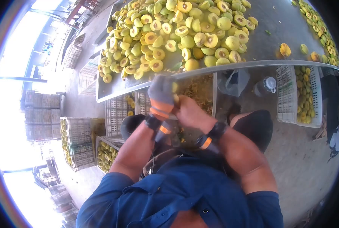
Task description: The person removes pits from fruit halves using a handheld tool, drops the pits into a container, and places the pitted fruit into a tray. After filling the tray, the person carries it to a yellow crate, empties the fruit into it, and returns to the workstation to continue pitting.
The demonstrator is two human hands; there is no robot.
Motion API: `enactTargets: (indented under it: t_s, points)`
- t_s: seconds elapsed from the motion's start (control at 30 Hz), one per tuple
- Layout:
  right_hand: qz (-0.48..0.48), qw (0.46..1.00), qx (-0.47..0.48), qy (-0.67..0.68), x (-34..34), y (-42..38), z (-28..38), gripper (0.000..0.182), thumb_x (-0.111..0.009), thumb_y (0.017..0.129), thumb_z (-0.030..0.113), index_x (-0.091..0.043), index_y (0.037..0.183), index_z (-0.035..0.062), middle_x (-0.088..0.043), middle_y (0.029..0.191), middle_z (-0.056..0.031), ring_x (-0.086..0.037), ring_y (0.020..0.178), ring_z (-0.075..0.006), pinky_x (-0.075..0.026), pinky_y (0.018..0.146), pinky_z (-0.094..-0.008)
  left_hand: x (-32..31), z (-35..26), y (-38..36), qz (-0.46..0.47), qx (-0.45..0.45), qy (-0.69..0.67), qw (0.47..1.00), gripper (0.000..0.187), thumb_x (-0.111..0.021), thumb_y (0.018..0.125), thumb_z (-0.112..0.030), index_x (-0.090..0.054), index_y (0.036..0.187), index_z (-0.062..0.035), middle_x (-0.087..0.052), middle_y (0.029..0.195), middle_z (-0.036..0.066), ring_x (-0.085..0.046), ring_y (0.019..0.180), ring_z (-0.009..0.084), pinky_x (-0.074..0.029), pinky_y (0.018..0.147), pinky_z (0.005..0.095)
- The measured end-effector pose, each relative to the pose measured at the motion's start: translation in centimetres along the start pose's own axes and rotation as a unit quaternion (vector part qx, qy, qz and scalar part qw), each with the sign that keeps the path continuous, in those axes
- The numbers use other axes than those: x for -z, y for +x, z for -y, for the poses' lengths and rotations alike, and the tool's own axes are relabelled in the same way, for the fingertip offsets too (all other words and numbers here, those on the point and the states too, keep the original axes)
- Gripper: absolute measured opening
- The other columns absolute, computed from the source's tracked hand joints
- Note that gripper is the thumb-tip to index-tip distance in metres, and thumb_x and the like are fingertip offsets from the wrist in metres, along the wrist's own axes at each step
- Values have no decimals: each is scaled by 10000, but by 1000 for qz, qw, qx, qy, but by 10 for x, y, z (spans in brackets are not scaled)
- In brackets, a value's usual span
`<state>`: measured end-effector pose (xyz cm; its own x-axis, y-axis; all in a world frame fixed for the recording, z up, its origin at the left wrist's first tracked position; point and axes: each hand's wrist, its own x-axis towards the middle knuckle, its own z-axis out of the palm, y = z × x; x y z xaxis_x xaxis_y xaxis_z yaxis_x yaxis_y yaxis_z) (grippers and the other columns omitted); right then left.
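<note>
My left hand (161, 95), in a grey and orange glove, is closed round a yellow-green fruit piece (175, 87) at the metal table's near edge (230, 67). Bare and closed, my right hand (190, 112) meets it just to the right; whatever its fingers grip is hidden. Beyond both hands, a large heap of halved and whole yellow-green fruit (177, 32) covers the left and middle of the table. Below the hands, under the table edge, lies a bin of brownish scraps (199, 93).
White crates of fruit stand at the lower left (80, 142) and under the table at right (287, 95). A clear plastic bag (234, 83) and a lidded jug (266, 86) are beneath the table. Another fruit pile (323, 32) lies at far right.
</note>
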<state>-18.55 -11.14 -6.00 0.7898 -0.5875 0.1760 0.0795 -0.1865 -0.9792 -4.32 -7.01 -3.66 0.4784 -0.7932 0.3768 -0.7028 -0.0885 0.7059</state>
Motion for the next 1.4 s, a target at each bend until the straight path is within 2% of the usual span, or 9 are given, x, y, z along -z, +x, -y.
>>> enactTargets:
  t_s: [0.1,0.2,0.4,0.5,0.63,0.7,0.83,1.13,1.4]
  points:
    - [-3,1000,17,11,-2,-1,-18,290,-624,972,233,-692,1108,-14,-656,731,-130,-655,660,-215,-541,664,-415,-11,-12,-1,-34,108,-80,990,211,-526,1069,-68,-712,1051,30,-746,1001,117,-677,879,155,-555,800,308]
    - [148,961,-210,103,30,4,28,282,-618,971,230,-698,1088,-13,-669,749,-144,-679,685,-240,-545,679,-426,1,-1,6,-7,-108,109,988,303,-641,816,14,-731,1100,-40,-697,1025,139,-697,905,331,-557,799,398]
    - [201,932,-263,148,31,2,33,262,-620,978,218,-705,1096,1,-677,779,-150,-658,647,-231,-532,651,-413,2,-1,-3,22,-35,6,999,319,-618,817,48,-738,1093,-54,-696,1012,118,-698,896,316,-562,775,379]
    - [41,997,39,44,6,0,8,230,-618,991,203,-706,1082,11,-691,839,-164,-634,574,-216,-509,577,-404,4,-5,-1,24,-70,11,997,286,-635,822,21,-737,1080,-49,-697,1012,127,-701,904,317,-564,769,380]
    - [146,947,-189,213,26,2,26,184,-597,1032,185,-662,1004,15,-655,812,-134,-554,477,-178,-435,462,-373,2,7,4,1,-53,-7,999,133,-585,988,13,-708,1041,19,-717,1006,145,-728,902,270,-578,803,357]
    - [184,853,-333,358,27,2,26,179,-585,1049,178,-621,962,25,-609,746,-88,-516,458,-157,-398,427,-355,8,1,8,10,-154,33,987,136,-599,957,25,-710,1035,16,-712,999,157,-728,897,284,-580,798,356]
    - [199,859,-315,353,23,-4,31,172,-578,1062,172,-560,932,60,-502,671,-16,-479,456,-126,-362,408,-326,16,7,21,136,-258,13,956,174,-658,859,32,-716,1023,15,-717,1002,144,-730,898,285,-583,801,354]
    - [257,833,-345,348,18,-5,39,177,-587,1073,208,-550,937,100,-449,658,36,-406,474,-86,-351,434,-284,21,22,-5,156,-73,-160,972,269,-733,865,-75,-713,1121,4,-756,1083,153,-733,950,296,-576,859,363]
    - [216,878,-336,264,15,-3,31,165,-606,1062,154,-550,930,73,-503,615,-11,-464,461,-115,-341,420,-307,90,76,-3,21,-37,199,979,342,-730,852,-9,-726,1194,4,-750,1103,176,-752,987,301,-598,879,378]
